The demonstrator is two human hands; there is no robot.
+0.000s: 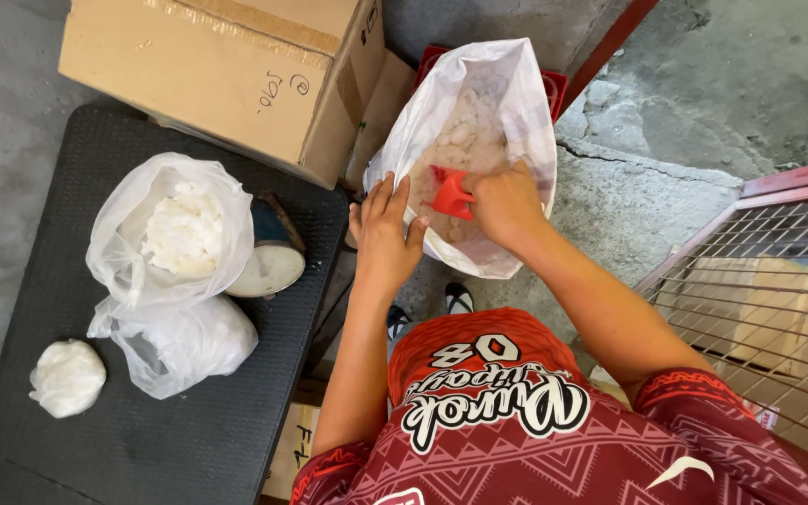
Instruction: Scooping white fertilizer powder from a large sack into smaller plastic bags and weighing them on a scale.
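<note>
Right hand (507,201) inside the mouth of a large white plastic bag (516,103), grip closed round a red plastic scoop (451,194). Scoop blade down among pale whitish chunks (465,140) filling the bag. Left hand (383,234) flat against the bag's near rim, fingers spread and extended, grip open, pressing the plastic rather than clasping it. Bag seated in a red crate (554,86), only edges showing. To the left, black textured surface (142,440) carrying an open clear bag of white chunks (180,229), resting on a small dial scale (273,266). Second clear bag (184,341) slumped just below it. Tied white bundle (67,377) near the surface's left edge, apart from the others. Cardboard box (226,70) at the far end. Wire mesh rack (778,271) at right.
</note>
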